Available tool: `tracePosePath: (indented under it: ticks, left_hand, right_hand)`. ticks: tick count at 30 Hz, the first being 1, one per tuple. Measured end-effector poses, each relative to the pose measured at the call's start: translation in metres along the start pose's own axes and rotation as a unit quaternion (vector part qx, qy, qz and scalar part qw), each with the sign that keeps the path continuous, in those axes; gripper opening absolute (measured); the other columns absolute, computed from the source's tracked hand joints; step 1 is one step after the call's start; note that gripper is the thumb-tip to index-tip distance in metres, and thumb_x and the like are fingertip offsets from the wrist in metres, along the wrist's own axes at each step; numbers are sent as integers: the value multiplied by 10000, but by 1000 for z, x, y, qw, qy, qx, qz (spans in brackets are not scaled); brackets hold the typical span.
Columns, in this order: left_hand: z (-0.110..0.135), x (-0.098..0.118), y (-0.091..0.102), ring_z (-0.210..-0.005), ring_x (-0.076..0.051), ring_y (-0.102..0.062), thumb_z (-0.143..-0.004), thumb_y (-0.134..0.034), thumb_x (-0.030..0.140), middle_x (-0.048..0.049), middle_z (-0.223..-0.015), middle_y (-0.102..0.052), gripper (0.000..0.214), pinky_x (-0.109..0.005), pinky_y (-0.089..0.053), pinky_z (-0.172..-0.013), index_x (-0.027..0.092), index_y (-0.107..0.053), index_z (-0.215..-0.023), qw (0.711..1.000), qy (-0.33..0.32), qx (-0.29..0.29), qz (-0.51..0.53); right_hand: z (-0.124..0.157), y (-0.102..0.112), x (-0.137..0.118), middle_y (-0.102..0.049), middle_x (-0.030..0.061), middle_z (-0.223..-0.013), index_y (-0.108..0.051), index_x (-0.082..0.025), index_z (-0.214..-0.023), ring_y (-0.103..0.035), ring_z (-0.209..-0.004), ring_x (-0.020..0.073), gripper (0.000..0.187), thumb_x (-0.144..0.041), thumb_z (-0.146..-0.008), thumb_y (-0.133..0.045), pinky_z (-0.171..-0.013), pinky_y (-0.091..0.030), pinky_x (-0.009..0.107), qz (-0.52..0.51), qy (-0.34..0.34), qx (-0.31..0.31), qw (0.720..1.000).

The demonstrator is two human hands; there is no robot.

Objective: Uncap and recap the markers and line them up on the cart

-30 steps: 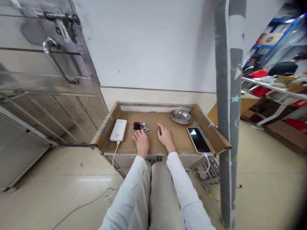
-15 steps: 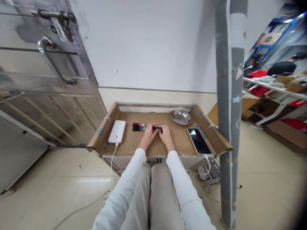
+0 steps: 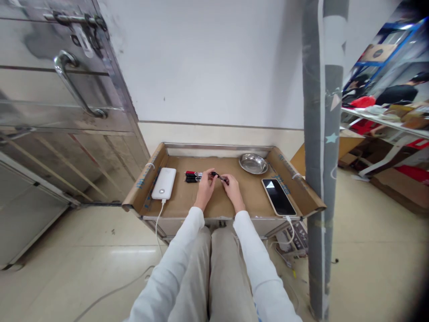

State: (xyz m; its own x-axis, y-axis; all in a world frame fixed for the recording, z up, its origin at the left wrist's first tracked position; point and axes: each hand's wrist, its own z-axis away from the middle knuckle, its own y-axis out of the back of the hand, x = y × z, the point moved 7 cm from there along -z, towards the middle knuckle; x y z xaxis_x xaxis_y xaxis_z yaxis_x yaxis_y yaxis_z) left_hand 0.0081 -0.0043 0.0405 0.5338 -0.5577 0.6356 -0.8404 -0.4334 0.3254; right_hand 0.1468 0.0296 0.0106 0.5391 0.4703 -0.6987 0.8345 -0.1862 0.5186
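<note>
While held at frame centre, a black marker [image 3: 218, 177] is pinched between left hand [image 3: 205, 188] and right hand [image 3: 232, 191] over the cardboard-lined tray [image 3: 251, 197].

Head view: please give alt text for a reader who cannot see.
The left hand and right hand hold one black marker together over a cardboard-lined table. Other markers and a white power bank lie left of them, a phone and metal dish right.

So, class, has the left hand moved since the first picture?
Yes. The left hand has shifted right, away from the white power bank, meeting the right hand on a black marker.
</note>
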Motion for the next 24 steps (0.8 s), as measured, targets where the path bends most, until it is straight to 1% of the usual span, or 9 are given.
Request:
tracePosePath:
  ticks: [3, 9, 16, 21, 23, 24]
  left_hand:
    - [-1, 0, 4, -827, -126, -611, -922, -463, 326, -82, -1041, -590, 265, -283, -519, -771, 184, -472, -1146, 1000, 12, 21, 16]
    - [-2, -1, 8, -837, -139, -600, -924, -452, 334, -88, -1035, -591, 259, -302, -504, -792, 187, -491, -1134, 999, 28, 33, 15]
    - [0, -1, 16, -924, -155, -586, -932, -428, 325, -97, -1047, -571, 243, -302, -491, -813, 178, -491, -1115, 996, 54, 69, 18]
    - [0, -7, 23, -979, -165, -558, -940, -402, 306, -104, -1061, -549, 221, -314, -469, -846, 175, -477, -1101, 990, 81, 118, -1]
    - [0, -12, 21, -992, -171, -544, -941, -400, 289, -102, -1054, -539, 200, -322, -458, -861, 173, -477, -1085, 990, 87, 113, -19]
    - [-1, -14, 18, -983, -172, -542, -940, -401, 278, -100, -1043, -536, 186, -325, -455, -864, 171, -478, -1071, 991, 86, 100, -28]
  right_hand:
    - [0, 1, -1, -639, 84, -923, -628, -180, -951, -580, -865, 202, 204, -174, -833, -462, -810, -462, 337, -12, 4, 4, 1000]
    - [0, 2, -6, -658, 80, -886, -661, -189, -914, -594, -824, 194, 223, -246, -876, -448, -784, -463, 320, -7, 9, -1, 1000]
    - [1, 7, -4, -683, 68, -903, -663, -190, -893, -620, -830, 184, 209, -309, -865, -493, -789, -470, 302, -53, -10, 26, 998]
    - [2, 9, -2, -687, 83, -936, -667, -189, -914, -619, -877, 194, 240, -321, -880, -469, -828, -463, 322, -32, -16, 39, 999]
    - [2, 11, -2, -683, 86, -939, -666, -188, -924, -616, -879, 195, 244, -318, -886, -463, -831, -462, 326, -25, -17, 47, 998]
    - [2, 12, -3, -679, 86, -942, -665, -187, -932, -613, -880, 194, 245, -313, -889, -459, -832, -462, 325, -23, -13, 48, 998]
